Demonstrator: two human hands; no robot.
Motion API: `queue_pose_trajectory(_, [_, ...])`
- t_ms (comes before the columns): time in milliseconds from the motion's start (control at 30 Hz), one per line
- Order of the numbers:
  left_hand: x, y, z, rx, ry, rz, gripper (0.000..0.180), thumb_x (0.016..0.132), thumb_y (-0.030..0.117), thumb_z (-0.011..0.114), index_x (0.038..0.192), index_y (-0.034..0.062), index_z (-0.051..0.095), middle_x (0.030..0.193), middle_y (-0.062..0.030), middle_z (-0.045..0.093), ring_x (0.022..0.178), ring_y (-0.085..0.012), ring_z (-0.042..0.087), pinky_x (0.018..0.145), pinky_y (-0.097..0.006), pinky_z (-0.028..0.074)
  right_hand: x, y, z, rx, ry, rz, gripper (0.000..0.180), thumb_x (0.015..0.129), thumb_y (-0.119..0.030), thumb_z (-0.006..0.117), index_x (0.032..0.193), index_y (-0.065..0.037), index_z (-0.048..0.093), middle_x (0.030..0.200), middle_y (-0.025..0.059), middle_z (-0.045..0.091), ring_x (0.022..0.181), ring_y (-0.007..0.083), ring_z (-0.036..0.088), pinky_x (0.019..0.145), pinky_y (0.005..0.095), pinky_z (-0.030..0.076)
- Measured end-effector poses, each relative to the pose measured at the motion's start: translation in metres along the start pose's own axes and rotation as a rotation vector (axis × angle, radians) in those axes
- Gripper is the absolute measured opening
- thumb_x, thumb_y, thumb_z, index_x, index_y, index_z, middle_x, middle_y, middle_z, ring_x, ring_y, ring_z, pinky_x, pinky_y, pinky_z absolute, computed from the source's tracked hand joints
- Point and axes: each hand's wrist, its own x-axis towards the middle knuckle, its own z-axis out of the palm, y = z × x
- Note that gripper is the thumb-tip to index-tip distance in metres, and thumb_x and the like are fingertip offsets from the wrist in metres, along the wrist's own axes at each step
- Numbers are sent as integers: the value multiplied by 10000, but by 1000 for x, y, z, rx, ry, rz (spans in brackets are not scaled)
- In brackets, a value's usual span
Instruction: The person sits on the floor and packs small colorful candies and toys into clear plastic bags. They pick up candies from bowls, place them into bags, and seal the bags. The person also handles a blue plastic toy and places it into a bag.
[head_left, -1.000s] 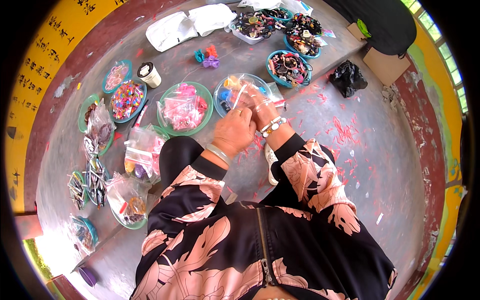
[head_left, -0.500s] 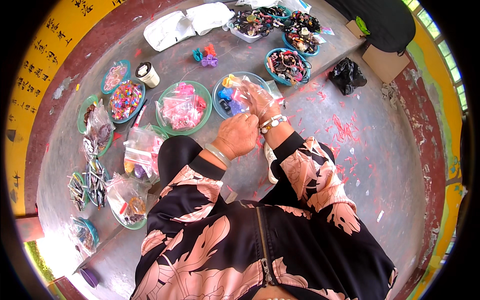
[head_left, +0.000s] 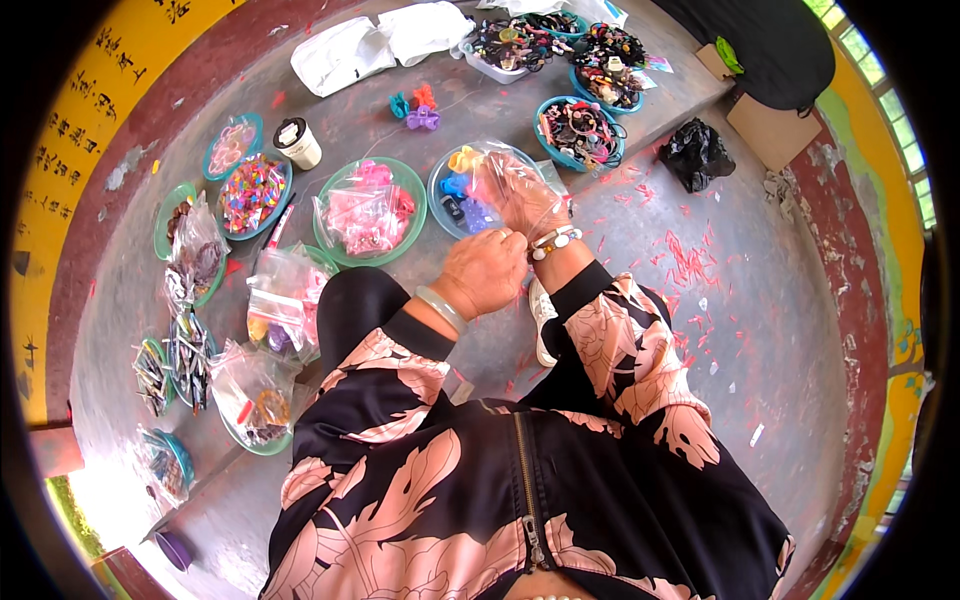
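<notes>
My right hand (head_left: 522, 203) is inside a clear plastic bag (head_left: 553, 180), over the near right part of a pale blue basin (head_left: 433, 212). Plastic and glare blur its fingers, so their closure is unclear. At my right wrist, my left hand (head_left: 484, 270) is closed, its fingertips pinching the bag's mouth edge. Beside my right hand, within the basin's outline, show a yellow hair claw clip (head_left: 465, 159), a blue one (head_left: 455, 186), a dark one (head_left: 452, 208) and a purple one (head_left: 478, 214). Whether these lie inside the bag or beneath it is hard to make out.
Left of the basin stands a green basin (head_left: 422, 215) of bagged pink clips. Three loose claw clips (head_left: 422, 117) lie beyond. A lidded cup (head_left: 298, 145), a basin of colourful clips (head_left: 254, 196), a basin of hair ties (head_left: 578, 133) and a black bag (head_left: 695, 155) surround me.
My view has shifted slightly. Both hands stay together at the bag's mouth, with my left fingers still pinching its edge near my right wrist.
</notes>
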Motion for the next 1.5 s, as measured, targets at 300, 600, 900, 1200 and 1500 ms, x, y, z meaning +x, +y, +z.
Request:
queue_pose_trajectory(300, [-2, 0, -2, -18, 14, -2, 92, 789, 120, 519, 744, 55, 473, 697, -119, 538, 670, -310, 552, 583, -413, 443, 17, 19, -34, -184, -5, -270, 354, 813, -220, 475, 1154, -150, 537, 1339, 33, 436, 1291, 196, 322, 1088, 435, 204])
queue_pose_trajectory(600, [-2, 2, 2, -44, 28, -5, 104, 774, 122, 544, 726, 54, 481, 681, -117, 536, 656, -310, 551, 568, -415, 438, 7, 15, -16, 300, -140, -117, 411, 954, -299, 326, 1304, -93, 387, 1349, 114, 410, 1292, 251, 312, 1072, 370, 226])
queue_pose_trajectory(900, [10, -32, -24, -338, 422, -478, 238, 813, 260, 634, 900, 48, 573, 813, -107, 600, 757, -244, 594, 660, -326, 470, 13, 18, -43, 2992, -133, 724, 635, 912, -521, 351, 1277, -5, 414, 1277, 142, 478, 1158, 259, 461, 999, 381, 319])
queue_pose_trajectory(1200, [18, -56, -36, -961, 376, -481, 349, 832, 91, 616, 1157, -3, 532, 1058, -63, 575, 939, -100, 536, 820, -233, 423, 11, 17, -61, 2619, -337, 263, 582, 934, -506, 286, 1355, -106, 329, 1375, 151, 348, 1230, 309, 365, 1020, 407, 270])
queue_pose_trajectory(1500, [24, -52, -45, -897, 295, -592, 179, 877, 84, 554, 1012, -16, 613, 872, -59, 643, 799, -114, 593, 732, -229, 465, 9, 30, -79, 2951, -519, 558, 641, 858, -543, 459, 1343, -133, 383, 1317, 151, 430, 1144, 320, 449, 978, 434, 320])
